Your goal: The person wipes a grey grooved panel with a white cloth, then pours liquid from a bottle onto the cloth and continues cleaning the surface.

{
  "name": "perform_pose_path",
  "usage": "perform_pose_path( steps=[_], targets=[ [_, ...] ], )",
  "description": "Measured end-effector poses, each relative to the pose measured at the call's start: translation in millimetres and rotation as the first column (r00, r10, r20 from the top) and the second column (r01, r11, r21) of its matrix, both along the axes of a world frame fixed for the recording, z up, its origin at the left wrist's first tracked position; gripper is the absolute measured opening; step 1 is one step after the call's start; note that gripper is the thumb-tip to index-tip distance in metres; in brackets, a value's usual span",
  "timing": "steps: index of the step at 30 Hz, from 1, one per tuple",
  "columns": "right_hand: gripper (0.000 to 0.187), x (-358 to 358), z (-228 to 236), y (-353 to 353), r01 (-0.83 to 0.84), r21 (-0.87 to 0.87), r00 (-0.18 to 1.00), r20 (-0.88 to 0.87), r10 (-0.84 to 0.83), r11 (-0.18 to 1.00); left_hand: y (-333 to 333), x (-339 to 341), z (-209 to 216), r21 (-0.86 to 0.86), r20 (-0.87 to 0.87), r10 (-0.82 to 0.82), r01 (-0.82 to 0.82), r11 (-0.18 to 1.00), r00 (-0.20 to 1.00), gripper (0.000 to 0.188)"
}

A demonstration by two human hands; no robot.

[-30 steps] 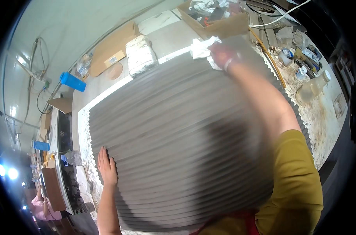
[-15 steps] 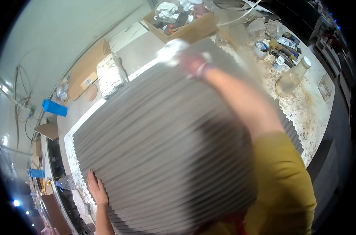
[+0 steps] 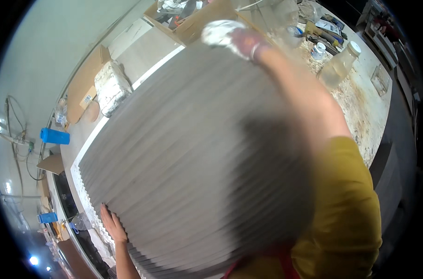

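A large grey panel with ribs running across it and a zigzag edge covers most of the table. My bare left hand lies with fingers stretched along the panel's left edge. At the far edge, my right hand, in a dark red glove, is closed on a crumpled white cloth and presses it to the panel. The right hand and forearm are blurred by motion, and the glove's fingers are mostly hidden behind the cloth.
Beyond the panel stand a cardboard box of scraps and a white wrapped block. To the right are a clear bottle, a small white jar and several tools. A blue bottle lies at the far left.
My right hand has swept the cloth to the right along the panel's far end. My left hand stays on the left edge. The whole view has shifted slightly.
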State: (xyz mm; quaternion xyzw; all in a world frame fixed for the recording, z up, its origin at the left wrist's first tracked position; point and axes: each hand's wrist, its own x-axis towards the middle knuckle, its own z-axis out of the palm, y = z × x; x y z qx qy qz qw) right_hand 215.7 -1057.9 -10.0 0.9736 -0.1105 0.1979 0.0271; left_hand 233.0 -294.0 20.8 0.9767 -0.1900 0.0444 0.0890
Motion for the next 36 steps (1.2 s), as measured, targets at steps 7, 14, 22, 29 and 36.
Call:
perform_pose_path(
  steps=[7, 14, 22, 29, 36],
  targets=[
    [0.032, -50, 61, 123, -0.173, 0.206, 0.985, 0.058, 0.165, 0.963, 12, -5, 2, 0.013, 0.046, 0.04, -0.041, 0.999, 0.998, 0.05],
    [0.03, -139, 89, 60, 0.288, 0.031, 0.933, -0.232, -0.273, 0.957, 8, 3, -5, -0.016, 0.057, -0.017, 0.018, 1.0, 0.998, 0.049],
    [0.033, -290, 91, 264, -0.218, 0.186, 0.97, -0.064, 0.233, 0.958, 31, 13, -27, 0.045, 0.121, -0.002, -0.004, 0.999, 0.993, 0.048],
    [0.046, -351, 103, 232, 0.099, 0.876, 0.939, 0.076, -0.337, 0.473, -3, -32, 11, 0.106, 0.306, 0.018, -0.053, 0.993, 0.952, 0.052],
    [0.052, -368, 48, 265, 0.137, 0.273, 0.962, -0.267, -0.062, 0.952, 56, -201, 69, -0.08, 0.161, -0.052, 0.065, 0.995, 0.986, 0.071]
  ],
)
